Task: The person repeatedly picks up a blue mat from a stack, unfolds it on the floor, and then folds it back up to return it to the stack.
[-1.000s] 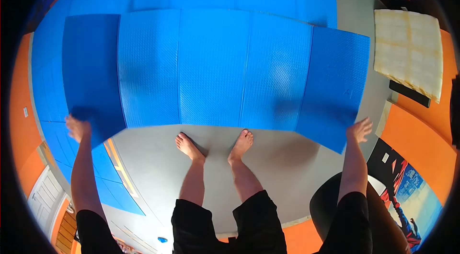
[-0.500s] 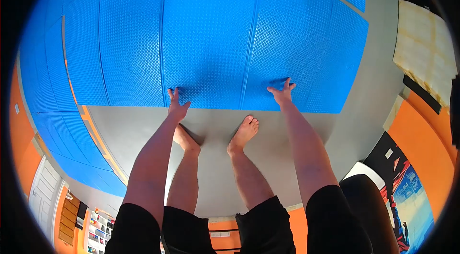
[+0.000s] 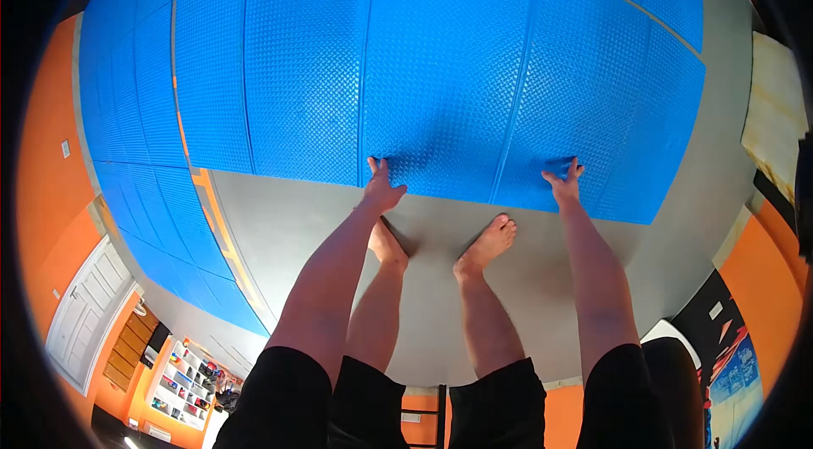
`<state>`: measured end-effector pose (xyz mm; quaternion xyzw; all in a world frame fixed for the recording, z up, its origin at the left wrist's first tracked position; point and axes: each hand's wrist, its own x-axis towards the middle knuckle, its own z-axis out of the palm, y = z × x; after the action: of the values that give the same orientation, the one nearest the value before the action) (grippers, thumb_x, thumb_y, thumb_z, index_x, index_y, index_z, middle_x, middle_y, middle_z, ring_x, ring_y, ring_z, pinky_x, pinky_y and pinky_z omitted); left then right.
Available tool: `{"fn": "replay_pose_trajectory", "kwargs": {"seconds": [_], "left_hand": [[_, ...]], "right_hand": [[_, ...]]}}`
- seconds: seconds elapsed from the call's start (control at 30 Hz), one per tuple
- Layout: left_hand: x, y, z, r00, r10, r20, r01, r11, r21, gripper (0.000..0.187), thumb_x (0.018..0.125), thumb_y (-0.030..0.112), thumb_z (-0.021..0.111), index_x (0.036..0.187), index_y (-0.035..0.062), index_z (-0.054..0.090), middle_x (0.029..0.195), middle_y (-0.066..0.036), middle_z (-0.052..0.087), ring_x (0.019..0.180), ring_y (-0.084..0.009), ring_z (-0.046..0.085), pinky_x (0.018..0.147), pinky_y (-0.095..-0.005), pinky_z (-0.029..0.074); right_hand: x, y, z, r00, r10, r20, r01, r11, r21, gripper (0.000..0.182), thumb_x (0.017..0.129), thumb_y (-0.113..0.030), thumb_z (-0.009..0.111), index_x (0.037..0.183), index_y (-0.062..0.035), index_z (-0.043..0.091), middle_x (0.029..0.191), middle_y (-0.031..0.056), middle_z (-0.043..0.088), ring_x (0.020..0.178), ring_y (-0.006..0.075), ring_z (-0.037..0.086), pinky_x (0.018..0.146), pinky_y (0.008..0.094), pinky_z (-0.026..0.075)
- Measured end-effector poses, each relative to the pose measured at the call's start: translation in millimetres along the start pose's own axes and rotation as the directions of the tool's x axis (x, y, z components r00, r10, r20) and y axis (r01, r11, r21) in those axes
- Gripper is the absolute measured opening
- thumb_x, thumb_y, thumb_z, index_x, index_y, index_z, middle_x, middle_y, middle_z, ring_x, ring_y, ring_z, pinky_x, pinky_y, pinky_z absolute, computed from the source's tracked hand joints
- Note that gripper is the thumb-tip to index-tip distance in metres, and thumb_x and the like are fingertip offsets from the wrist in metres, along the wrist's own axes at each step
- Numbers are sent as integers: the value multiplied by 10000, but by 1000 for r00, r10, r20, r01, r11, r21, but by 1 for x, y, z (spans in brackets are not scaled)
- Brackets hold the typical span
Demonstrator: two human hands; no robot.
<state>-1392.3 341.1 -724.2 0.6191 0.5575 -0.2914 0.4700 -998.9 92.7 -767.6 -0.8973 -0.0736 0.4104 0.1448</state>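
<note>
A large blue mat [image 3: 440,51] with a woven-looking raised texture and several straight seams lies on the grey floor in front of me. My left hand [image 3: 384,184] is at the mat's near edge, thumb and fingers apart, and holds nothing. Farther right, my right hand [image 3: 566,182] overlaps the same edge, its fingers spread and a small dark shadow beside them. Between my arms, my bare feet [image 3: 489,247] stand on the grey floor [image 3: 432,322] just short of the mat.
More blue matting [image 3: 169,220] runs along the left, beyond an orange-and-tan strip [image 3: 216,212]. A white door [image 3: 89,309] and a shelf [image 3: 182,385] of small items are at lower left. A pale yellowish pad [image 3: 775,106] stands at the right, near an orange wall [image 3: 766,267].
The view has turned left, so mat, hands and feet appear farther right. Both hands keep about the same place over the mat's near edge, fingers still apart.
</note>
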Motion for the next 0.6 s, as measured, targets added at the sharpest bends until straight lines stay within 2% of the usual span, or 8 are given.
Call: {"fn": "replay_pose_trajectory", "kwargs": {"seconds": [0.03,0.1,0.23,0.3,0.33,0.47,0.53,0.6], "left_hand": [[1,-4,1,1000,-4,-4,4,1000,2,1027,747,375,731,1498,-36,164,1567,-289,14,1321,-426,416,1064,-438,400],[4,-8,10,995,-17,-96,36,979,199,1037,744,369,728,1497,-44,147,1555,-315,22,1293,-433,448,1052,-434,418],[3,11,-6,994,-106,7,105,992,72,1078,732,395,730,1490,-70,121,1552,-322,29,1316,-424,427,1069,-422,403],[4,21,-11,990,-143,-10,144,987,68,1116,720,418,729,1483,-94,94,1548,-329,46,1326,-433,410,1074,-418,395],[2,32,-20,978,-193,72,194,981,-2,1153,701,445,743,1483,-97,91,1554,-321,39,1407,-414,284,1117,-424,338],[13,37,-3,962,-272,-30,269,960,-76,1192,679,472,764,1484,-97,94,1558,-315,17,1460,-397,132,1155,-437,268],[11,31,4,965,-231,-127,212,967,-142,1211,670,477,784,1489,-86,93,1569,-292,5,1473,-395,11,1178,-444,204],[4,21,10,973,-164,-162,140,979,-152,1187,676,451,790,1502,-51,102,1573,-282,11,1472,-399,16,1177,-443,203]], "right_hand": [[1,4,5,1000,-11,-13,11,1000,18,1202,663,-393,834,1535,-54,79,1571,277,-47,1439,423,175,1166,421,247],[4,9,7,999,-50,-17,49,998,-33,1203,665,-412,828,1538,-71,74,1572,275,-49,1433,451,162,1168,452,232],[1,4,4,1000,-7,12,8,998,-62,1213,657,-435,823,1543,-94,66,1574,270,-54,1425,486,143,1170,494,203],[7,13,10,997,-78,-28,77,996,-36,1209,649,-433,824,1543,-95,83,1578,264,-39,1426,494,123,1172,495,193],[4,10,11,994,-101,-41,100,995,-26,1208,646,-432,824,1543,-96,89,1579,262,-34,1426,496,117,1172,495,190],[-9,-4,-3,991,-131,-11,131,991,28,1136,679,-339,814,1533,-50,122,1585,251,20,1458,407,106,1178,460,186],[-12,-1,-9,989,-145,-25,147,986,80,1095,699,-280,808,1526,-27,137,1589,240,35,1469,366,106,1179,445,186],[-16,-1,-15,980,-197,3,192,957,217,1015,725,-165,781,1515,-1,166,1595,210,73,1473,318,126,1179,419,191]]}}
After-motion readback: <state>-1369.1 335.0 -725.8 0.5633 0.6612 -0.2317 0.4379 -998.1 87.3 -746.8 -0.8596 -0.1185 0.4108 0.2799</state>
